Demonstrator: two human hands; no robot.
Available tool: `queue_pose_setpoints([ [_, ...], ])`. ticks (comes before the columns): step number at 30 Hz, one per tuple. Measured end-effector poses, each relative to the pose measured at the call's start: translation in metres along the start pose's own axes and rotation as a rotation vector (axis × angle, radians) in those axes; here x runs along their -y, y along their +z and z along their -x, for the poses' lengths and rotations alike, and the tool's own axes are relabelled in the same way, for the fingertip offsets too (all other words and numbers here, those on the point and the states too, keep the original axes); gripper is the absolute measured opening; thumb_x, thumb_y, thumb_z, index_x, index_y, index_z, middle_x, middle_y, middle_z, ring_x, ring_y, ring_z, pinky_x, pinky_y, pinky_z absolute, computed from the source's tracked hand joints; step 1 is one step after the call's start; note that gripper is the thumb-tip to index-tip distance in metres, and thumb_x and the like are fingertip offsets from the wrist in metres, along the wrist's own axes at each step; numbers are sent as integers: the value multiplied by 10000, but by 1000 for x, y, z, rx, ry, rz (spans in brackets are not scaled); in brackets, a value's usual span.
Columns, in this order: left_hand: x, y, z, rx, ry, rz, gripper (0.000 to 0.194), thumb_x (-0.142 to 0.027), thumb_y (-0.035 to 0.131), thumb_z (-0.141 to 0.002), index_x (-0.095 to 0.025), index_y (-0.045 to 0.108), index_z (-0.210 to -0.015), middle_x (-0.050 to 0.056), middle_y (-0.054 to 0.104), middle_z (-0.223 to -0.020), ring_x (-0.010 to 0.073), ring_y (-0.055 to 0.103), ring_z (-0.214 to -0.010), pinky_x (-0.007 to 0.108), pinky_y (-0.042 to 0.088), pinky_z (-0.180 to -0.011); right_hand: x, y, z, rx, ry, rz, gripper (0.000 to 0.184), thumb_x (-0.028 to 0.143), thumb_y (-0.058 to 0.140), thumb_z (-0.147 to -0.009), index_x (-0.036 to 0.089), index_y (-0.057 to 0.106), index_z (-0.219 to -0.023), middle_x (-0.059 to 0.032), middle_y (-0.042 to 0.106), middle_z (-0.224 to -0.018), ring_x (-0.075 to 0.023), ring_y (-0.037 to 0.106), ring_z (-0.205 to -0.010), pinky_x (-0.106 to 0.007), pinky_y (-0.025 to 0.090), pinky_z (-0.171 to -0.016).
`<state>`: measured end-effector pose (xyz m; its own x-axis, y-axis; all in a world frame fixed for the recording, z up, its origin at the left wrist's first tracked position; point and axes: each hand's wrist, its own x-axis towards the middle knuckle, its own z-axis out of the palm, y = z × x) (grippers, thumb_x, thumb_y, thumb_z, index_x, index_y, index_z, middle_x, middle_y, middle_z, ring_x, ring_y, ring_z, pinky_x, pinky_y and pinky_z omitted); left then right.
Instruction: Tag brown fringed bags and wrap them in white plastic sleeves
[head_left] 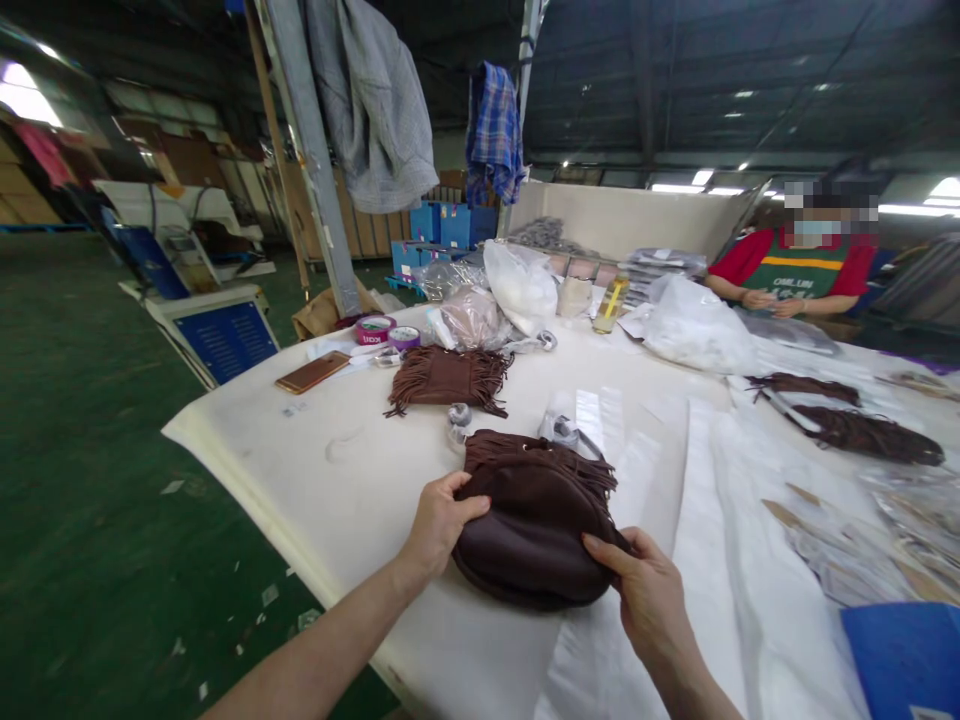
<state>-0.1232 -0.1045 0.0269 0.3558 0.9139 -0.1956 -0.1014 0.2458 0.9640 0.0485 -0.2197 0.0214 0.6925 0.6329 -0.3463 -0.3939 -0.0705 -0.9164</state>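
A dark brown fringed handbag (536, 530) is tilted up over the white table, its smooth round side facing me. My left hand (442, 520) grips its left edge, thumb on the leather and fingers behind. On the opposite edge my right hand (641, 575) pinches the bag the same way. Fringe strips hang along its far side, where wrapped metal hardware (566, 432) shows. Beyond it lies a second brown fringed bag (446, 380), flat on the table.
A phone (313, 372), tape rolls (375, 329) and plastic-wrapped goods (469, 318) stand at the back left. White plastic sheets (720, 560) spread to the right, near more brown fringed bags (862, 430) and a blue object (904, 655). A co-worker (802, 265) is across the table.
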Motion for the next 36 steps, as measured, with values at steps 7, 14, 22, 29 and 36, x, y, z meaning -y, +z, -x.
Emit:
queue_pose_setpoints([
  [7, 2, -27, 1, 94, -85, 2, 351, -342, 747, -530, -118, 636, -777, 14, 626, -694, 134, 549, -618, 214, 409, -576, -10, -10, 0, 16, 81, 73, 391, 274, 825, -344, 170, 476, -488, 71, 467, -454, -78, 395, -463, -205, 300, -437],
  [14, 3, -35, 25, -96, -39, -132, 377, -498, 635, -672, -149, 589, -805, -25, 556, -612, 109, 508, -522, 196, 361, -473, -7, -12, 3, 50, 63, 121, 400, 333, 828, -376, 168, 487, -504, 65, 469, -479, -78, 388, -500, -197, 307, -449],
  [22, -2, -27, 30, 116, -90, -127, 300, -303, 704, -596, -122, 663, -832, 33, 676, -771, 186, 581, -720, 260, 442, -656, 0, -12, 8, 105, 53, 152, 382, 352, 818, -438, 173, 493, -529, 61, 471, -502, -85, 411, -516, -201, 342, -465],
  [29, -3, -19, 21, 121, -191, 105, 376, -145, 738, -438, -134, 679, -809, 7, 689, -731, 157, 584, -664, 241, 446, -639, 30, -25, 2, 353, 313, 137, 359, 380, 753, -607, 201, 611, -884, 29, 605, -682, -92, 517, -560, -201, 362, -511],
  [36, -16, -9, 0, 124, -381, 199, 464, -21, 666, -321, -146, 647, -767, 9, 668, -649, 170, 592, -607, 276, 461, -613, 23, -15, -4, 259, 316, 5, 372, 293, 802, -417, 171, 458, -493, 64, 481, -470, -72, 415, -449, -212, 329, -460],
])
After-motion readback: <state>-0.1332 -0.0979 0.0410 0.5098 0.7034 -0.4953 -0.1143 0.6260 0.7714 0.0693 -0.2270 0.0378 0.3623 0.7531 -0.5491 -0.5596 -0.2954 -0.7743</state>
